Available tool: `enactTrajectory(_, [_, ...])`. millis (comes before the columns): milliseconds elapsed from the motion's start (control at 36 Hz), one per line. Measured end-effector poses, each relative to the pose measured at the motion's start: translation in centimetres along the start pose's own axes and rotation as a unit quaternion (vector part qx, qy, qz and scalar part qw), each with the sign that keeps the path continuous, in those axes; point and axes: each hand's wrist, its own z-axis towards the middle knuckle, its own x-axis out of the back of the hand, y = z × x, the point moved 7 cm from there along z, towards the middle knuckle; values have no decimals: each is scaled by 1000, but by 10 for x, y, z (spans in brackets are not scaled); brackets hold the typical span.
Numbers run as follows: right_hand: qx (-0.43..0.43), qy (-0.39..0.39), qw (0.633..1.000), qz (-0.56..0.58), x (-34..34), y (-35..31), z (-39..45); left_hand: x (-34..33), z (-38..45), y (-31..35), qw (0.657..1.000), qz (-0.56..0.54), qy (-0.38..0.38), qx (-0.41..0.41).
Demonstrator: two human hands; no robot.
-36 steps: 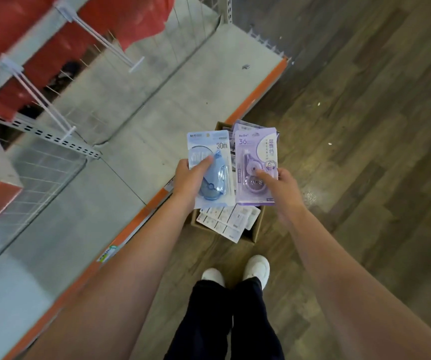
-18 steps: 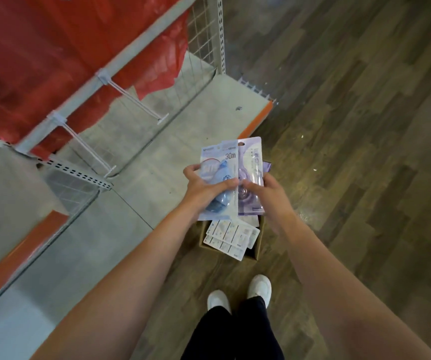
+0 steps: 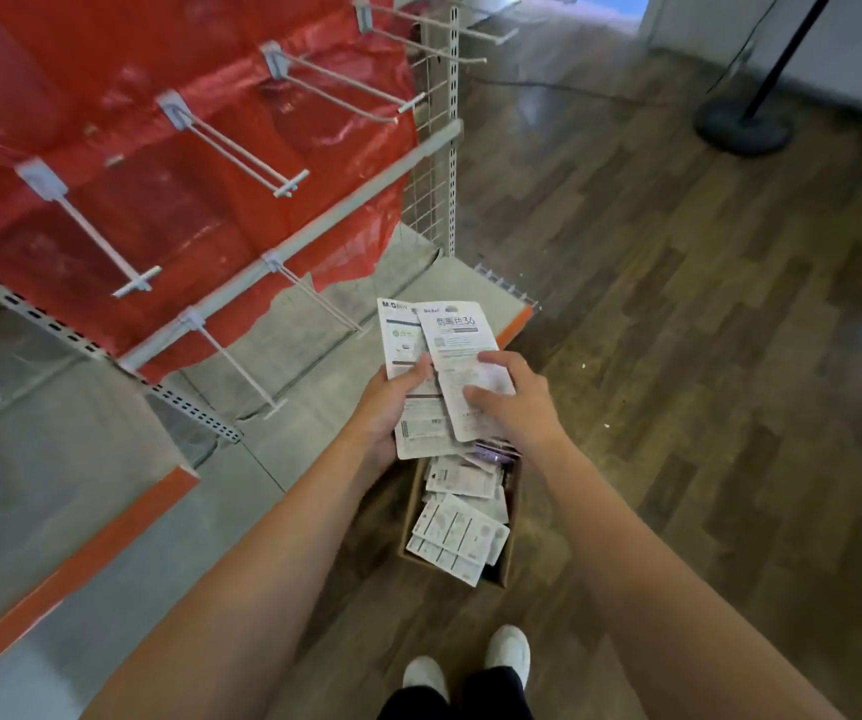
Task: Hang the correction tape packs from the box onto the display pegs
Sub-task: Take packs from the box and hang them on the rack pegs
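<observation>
At the bottom centre of the frame, two white shoes (image 3: pixel 507 653) stand on the wood floor (image 3: pixel 704 356). Just above them sits the open cardboard box (image 3: pixel 506 556), with more packs (image 3: pixel 457 532) lying loose inside, printed backs up.

Both forearms reach up from the lower corners and meet at mid-frame, over the box's far end. The left hand (image 3: pixel 385 407) holds the left pack (image 3: pixel 400 345) from below: its thumb presses the pack's back near the middle, and the other fingers are hidden under the card. The right hand (image 3: pixel 514 402) grips the right pack (image 3: pixel 462 350), thumb and forefinger curled onto its back face; how the remaining fingers lie beneath I cannot tell. The right pack overlaps the left one's right edge, both backs up, with their top ends sticking out past the fingertips toward the shelving.

Beyond the hands, the grey base shelf (image 3: pixel 283 371) runs with an orange edge. Above it, in the upper left, bare white pegs (image 3: pixel 242 148) jut from a rail over red plastic sheeting (image 3: pixel 169 70). At the upper right stands a black round stand base (image 3: pixel 743 129).
</observation>
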Motion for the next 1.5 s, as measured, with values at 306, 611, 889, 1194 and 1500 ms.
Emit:
enactTrajectory(306, [13, 6, 998, 56, 21, -44, -29, -23, -54, 51, 992, -114, -54, 8])
enactTrajectory(611, [-13, -100, 994, 51, 23, -83, -37, -50, -87, 90, 982, -182, -21, -46])
enactTrajectory(889, [-23, -196, 959, 205, 72, -120, -34, -121, -88, 121, 986, -128, 20, -108])
enactTrajectory(1194, [41, -206, 945, 251, 128, -167, -17, -114, -102, 163, 946, 90, 216, -226])
enactTrajectory(1500, [152, -319, 928, 121, 70, -220, -34, -60, -149, 187, 902, 72, 319, -282])
